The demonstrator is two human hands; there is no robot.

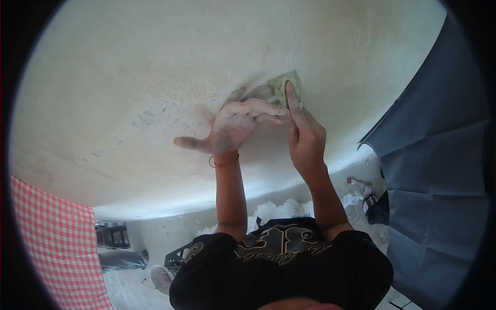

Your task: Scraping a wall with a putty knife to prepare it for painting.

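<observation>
In my right hand is a flat, squarish scraper with a worn, yellow-green face. The index finger lies stretched along it, and the scraper is up against the pale wall. My left hand, dusted white, is held open beside it with the palm turned toward me. Its thumb points left and its fingers reach right, the tips close to or touching my right hand; I cannot tell which. Left of that hand the wall has a rough patch with grey scuffs. A thin crack runs down above the scraper.
A red-and-white checked cloth hangs at lower left, a dark grey sheet at right. Below are a dark plastic stool, a grey-blue trouser leg, crumpled white material and a small pink-and-white item on the floor.
</observation>
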